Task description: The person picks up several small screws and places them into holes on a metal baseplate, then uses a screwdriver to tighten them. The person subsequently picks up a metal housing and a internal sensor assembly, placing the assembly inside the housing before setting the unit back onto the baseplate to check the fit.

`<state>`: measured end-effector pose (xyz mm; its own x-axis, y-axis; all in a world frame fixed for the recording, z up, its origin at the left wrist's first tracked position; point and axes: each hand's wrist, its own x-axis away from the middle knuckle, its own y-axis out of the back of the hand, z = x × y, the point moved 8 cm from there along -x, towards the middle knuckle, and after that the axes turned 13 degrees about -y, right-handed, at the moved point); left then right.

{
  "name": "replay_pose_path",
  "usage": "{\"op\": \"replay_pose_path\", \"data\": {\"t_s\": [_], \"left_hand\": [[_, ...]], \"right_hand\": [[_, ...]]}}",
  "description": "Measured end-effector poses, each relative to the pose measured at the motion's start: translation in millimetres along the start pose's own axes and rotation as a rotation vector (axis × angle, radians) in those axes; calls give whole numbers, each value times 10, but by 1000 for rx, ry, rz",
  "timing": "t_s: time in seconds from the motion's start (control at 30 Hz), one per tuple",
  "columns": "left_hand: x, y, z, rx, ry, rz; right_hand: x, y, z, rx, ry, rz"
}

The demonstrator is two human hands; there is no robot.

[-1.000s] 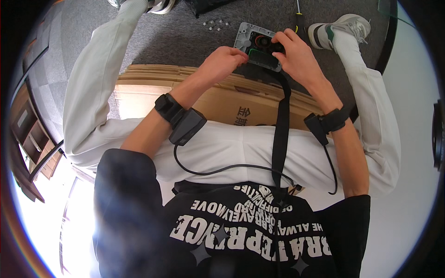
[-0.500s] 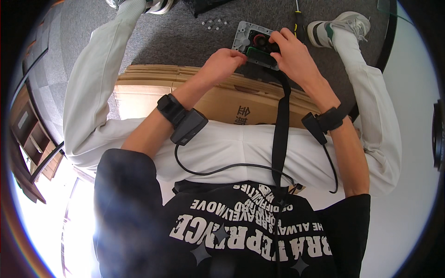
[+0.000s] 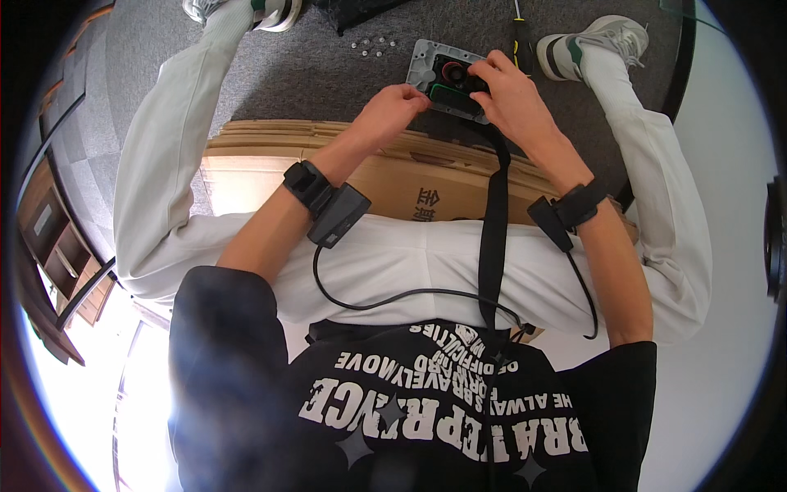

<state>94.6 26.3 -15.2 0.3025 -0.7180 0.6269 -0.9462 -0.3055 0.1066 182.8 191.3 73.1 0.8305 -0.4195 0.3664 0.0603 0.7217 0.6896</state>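
A grey metal housing [image 3: 421,64] lies open on the carpet in front of me. Inside are black parts, a round piece with a red ring [image 3: 453,72] and a green-edged board [image 3: 451,96]. My right hand [image 3: 515,100] grips the housing's right side, its fingers bent over the black parts there and hiding some of them. At the near left corner my left hand [image 3: 392,112] has thumb and fingers pinched together. Whether these fingertips hold the edge or something small is hidden.
Several small screws [image 3: 379,47] are scattered on the carpet left of the housing. A yellow-and-black screwdriver [image 3: 520,45] lies near my right shoe [image 3: 602,49]. Flattened cardboard [image 3: 328,176] lies between my legs, crossed by a black strap [image 3: 493,221]. A black bag [image 3: 357,11] sits at the far edge.
The view has shifted slightly. My left fingertips have drawn back a little at the housing's near left corner. The right hand stays at the housing's right side, uncovering slightly more of its inside.
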Motion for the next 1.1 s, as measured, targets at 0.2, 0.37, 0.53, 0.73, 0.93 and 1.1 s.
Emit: {"op": "replay_pose_path", "data": {"t_s": [0.2, 0.37, 0.53, 0.73, 0.93, 1.1], "left_hand": [[-115, -6, 21, -141, 91, 71], [-133, -27, -7, -151, 80, 112], [-22, 183, -291, 164, 57, 128], [367, 358, -1315, 566, -168, 160], [647, 250, -1758, 432, -235, 219], [715, 449, -1801, 233, -315, 129]], "right_hand": [[-18, -57, -55, -74, -19, -7], [-25, -32, -119, -70, -52, -6], [-43, 417, 27, -101, -88, -102], [-7, 673, 10, -1020, -197, 184], [112, 480, 228, -1449, -137, 421], [222, 540, 397, -1077, -397, 408]]}}
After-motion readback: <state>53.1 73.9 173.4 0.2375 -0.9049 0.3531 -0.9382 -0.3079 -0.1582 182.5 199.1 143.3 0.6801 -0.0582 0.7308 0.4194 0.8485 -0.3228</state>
